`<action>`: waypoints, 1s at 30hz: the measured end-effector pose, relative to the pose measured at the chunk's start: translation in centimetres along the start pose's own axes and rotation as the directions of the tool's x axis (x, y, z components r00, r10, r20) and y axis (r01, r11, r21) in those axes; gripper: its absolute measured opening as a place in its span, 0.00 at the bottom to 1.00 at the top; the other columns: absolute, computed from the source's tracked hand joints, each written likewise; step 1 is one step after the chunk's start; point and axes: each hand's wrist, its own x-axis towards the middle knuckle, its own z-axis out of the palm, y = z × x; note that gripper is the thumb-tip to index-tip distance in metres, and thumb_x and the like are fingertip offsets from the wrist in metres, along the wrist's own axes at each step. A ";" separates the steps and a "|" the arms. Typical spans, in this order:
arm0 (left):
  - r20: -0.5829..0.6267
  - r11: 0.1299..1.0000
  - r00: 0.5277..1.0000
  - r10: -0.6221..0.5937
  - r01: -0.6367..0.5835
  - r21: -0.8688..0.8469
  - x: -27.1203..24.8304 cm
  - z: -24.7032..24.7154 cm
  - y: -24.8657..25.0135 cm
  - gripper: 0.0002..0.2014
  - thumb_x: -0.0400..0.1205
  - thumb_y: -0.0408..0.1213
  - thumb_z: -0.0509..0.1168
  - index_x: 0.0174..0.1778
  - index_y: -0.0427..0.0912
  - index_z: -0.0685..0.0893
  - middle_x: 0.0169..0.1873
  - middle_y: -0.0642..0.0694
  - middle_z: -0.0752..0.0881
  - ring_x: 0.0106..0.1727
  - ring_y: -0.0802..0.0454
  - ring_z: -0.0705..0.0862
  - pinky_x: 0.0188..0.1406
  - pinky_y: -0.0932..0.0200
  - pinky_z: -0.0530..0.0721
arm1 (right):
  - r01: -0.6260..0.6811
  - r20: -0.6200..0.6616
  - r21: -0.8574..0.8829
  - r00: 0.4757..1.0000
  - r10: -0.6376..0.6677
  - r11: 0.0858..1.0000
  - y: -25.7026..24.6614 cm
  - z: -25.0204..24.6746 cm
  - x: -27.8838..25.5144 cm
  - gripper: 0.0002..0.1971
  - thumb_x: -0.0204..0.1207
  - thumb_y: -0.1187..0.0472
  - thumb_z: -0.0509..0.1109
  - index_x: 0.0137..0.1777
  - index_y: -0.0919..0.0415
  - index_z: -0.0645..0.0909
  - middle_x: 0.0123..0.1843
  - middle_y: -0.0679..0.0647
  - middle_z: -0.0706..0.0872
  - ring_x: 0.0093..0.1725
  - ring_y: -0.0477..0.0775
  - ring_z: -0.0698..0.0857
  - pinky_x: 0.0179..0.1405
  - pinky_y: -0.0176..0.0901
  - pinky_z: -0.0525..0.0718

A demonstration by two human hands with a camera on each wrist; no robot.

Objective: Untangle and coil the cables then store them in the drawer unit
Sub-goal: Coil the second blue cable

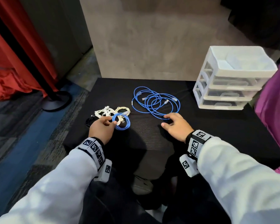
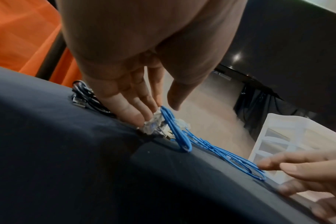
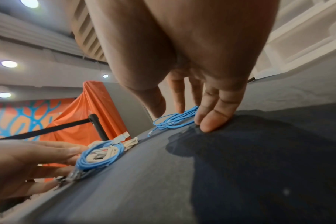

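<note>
Both hands are down on the black surface (image 1: 200, 126). The left hand (image 1: 102, 128) sits at the near edge of the small blue coil (image 1: 121, 122), with the fingers (image 2: 133, 109) stretched out and their tips against the clear plugs beside that coil; the thumb hangs free above it, and whether it pinches the cable cannot be told. That small blue coil lies left of centre, partly on top of the bundle of white cables (image 1: 109, 111), and a black cable (image 2: 86, 97) peeks out just left of the left hand.

Over to the right, the right hand (image 1: 176, 126) is spread flat, fingers (image 3: 211, 119) relaxed and released, tips pressing the surface at the near edge of the loose blue cables (image 1: 155, 101). Those cables sprawl in wide overlapping loops across the middle of the surface, with several clear plugs showing among the loops, and the index fingertip touches the nearest loop.

At the far right corner of the surface stands the white drawer unit (image 1: 229, 80), three clear drawers all pushed in, well apart from both hands. On the floor to the far left stands a black post on a round base (image 1: 55, 101), with red cloth (image 1: 11, 78) draped behind it.
</note>
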 end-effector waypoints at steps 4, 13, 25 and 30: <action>-0.043 0.998 0.998 0.042 -0.040 0.041 -0.7 0.2 -0.4 0.11 0.80 0.48 0.75 0.57 0.53 0.88 0.47 0.49 0.90 0.44 0.53 0.90 0.58 0.50 0.88 | 0.001 0.098 -0.156 0.995 0.015 0.988 0.3 -0.1 1.2 0.22 0.83 0.49 0.75 0.74 0.55 0.83 0.86 0.53 0.70 0.74 0.60 0.83 0.80 0.48 0.74; -0.047 0.967 0.972 0.228 -0.232 -0.103 -5.1 2.3 1.1 0.04 0.85 0.41 0.71 0.52 0.51 0.91 0.53 0.51 0.88 0.47 0.65 0.85 0.52 0.68 0.82 | 0.047 -0.177 -0.131 0.982 -0.070 0.990 0.3 -1.9 -1.6 0.04 0.81 0.54 0.76 0.45 0.50 0.88 0.42 0.50 0.83 0.45 0.54 0.84 0.48 0.46 0.78; 0.355 0.905 0.895 0.269 -0.109 -0.411 -10.2 8.3 4.9 0.07 0.86 0.35 0.70 0.58 0.48 0.86 0.40 0.48 0.84 0.42 0.56 0.82 0.54 0.52 0.84 | 0.388 -0.497 0.363 0.849 -0.177 0.847 -5.2 -10.1 -15.3 0.04 0.84 0.58 0.76 0.51 0.53 0.92 0.38 0.53 0.92 0.41 0.58 0.91 0.49 0.48 0.88; 0.349 0.908 0.892 0.288 -0.139 -0.395 -11.0 9.0 5.2 0.10 0.85 0.36 0.71 0.61 0.48 0.85 0.48 0.51 0.85 0.41 0.65 0.82 0.57 0.61 0.84 | 0.371 -0.377 0.293 0.892 -0.250 0.881 -5.1 -11.2 -16.7 0.04 0.83 0.57 0.76 0.51 0.50 0.93 0.40 0.52 0.93 0.40 0.63 0.89 0.47 0.60 0.88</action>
